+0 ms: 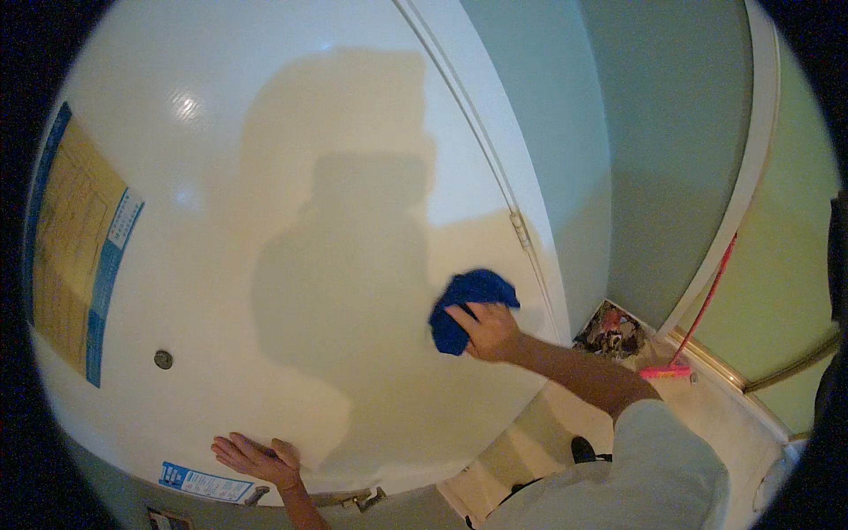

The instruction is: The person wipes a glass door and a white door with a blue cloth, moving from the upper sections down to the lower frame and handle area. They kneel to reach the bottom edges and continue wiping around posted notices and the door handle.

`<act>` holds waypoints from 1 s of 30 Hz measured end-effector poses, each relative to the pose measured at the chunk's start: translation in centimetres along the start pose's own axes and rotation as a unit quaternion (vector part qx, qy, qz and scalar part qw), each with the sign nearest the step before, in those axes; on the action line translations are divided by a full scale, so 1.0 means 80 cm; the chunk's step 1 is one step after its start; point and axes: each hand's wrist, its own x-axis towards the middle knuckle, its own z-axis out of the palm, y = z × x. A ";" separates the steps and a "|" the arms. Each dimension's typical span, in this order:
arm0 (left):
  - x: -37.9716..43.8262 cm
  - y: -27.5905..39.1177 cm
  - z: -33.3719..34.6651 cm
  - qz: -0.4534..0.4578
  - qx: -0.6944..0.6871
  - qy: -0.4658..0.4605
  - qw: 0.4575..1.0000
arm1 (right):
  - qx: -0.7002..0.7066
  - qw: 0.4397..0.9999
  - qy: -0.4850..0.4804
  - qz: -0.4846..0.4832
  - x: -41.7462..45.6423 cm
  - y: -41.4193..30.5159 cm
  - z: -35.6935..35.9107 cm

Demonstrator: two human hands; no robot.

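My right hand (493,331) presses a bunched blue cloth (474,298) against a broad white door (371,411), not far from its hinge side. Near the door's opposite edge, my left hand (258,458) holds nothing, its fingers straight and the thumb apart. Whether that palm touches the door, I cannot tell. Beside it is a blue and white printed label (207,482). A metal door handle (364,498) shows near the bottom of the view. Farther left are a small round metal fitting (163,360) and a large yellow and blue printed sheet (69,245) on the door.
A hinge (520,230) runs along the door's right side, next to a pale green wall (570,146). A heap of debris (609,330) lies in the floor corner. Close by, a pink broom (666,372) leans with its red handle against the wall.
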 end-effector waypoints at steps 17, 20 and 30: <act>-0.003 -0.009 0.014 0.009 -0.015 -0.004 1.000 | 0.073 0.945 0.265 0.176 -0.021 0.111 0.091; 0.005 -0.003 0.023 0.016 -0.026 0.012 0.999 | 0.146 0.919 0.281 0.234 -0.074 0.118 0.145; 0.011 0.006 0.000 0.013 -0.013 0.012 1.000 | 0.099 0.934 0.322 0.122 0.018 0.034 0.049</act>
